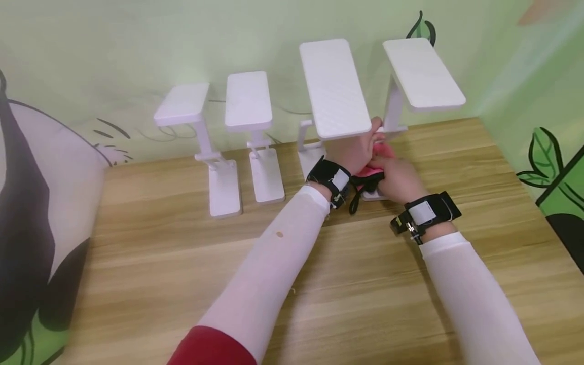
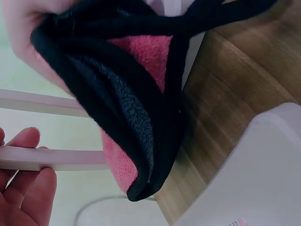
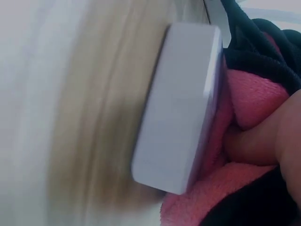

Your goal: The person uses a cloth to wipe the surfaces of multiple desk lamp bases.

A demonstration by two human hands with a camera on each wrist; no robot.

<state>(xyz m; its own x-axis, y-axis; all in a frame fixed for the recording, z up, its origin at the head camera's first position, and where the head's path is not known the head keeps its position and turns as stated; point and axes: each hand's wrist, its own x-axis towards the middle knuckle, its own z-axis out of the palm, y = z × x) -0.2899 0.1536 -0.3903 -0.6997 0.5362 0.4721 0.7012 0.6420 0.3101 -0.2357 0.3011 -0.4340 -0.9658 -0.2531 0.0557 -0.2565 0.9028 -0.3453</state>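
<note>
My left hand [image 1: 353, 152] reaches to the rightmost white folding phone stand [image 1: 424, 71] and grips one of its arm bars [image 2: 70, 157], thumb and fingers on either side in the left wrist view. My right hand [image 1: 401, 180] holds a pink fleecy cloth [image 3: 254, 96] with black edging and a black loop, against that stand's base [image 3: 176, 108]. One finger [image 3: 256, 141] of the right hand sinks into the cloth's folds. Seen from the left wrist, the cloth gapes and shows a dark grey inner side. The third stand's top plate [image 1: 335, 88] overlaps part of my left hand in the head view.
Two smaller white stands [image 1: 223, 187] [image 1: 266, 175] stand to the left on the wooden table [image 1: 182, 284]. Behind runs a pale green wall [image 1: 137, 45], with thin cables near its foot. A painted panda covers the left side, painted leaves the right.
</note>
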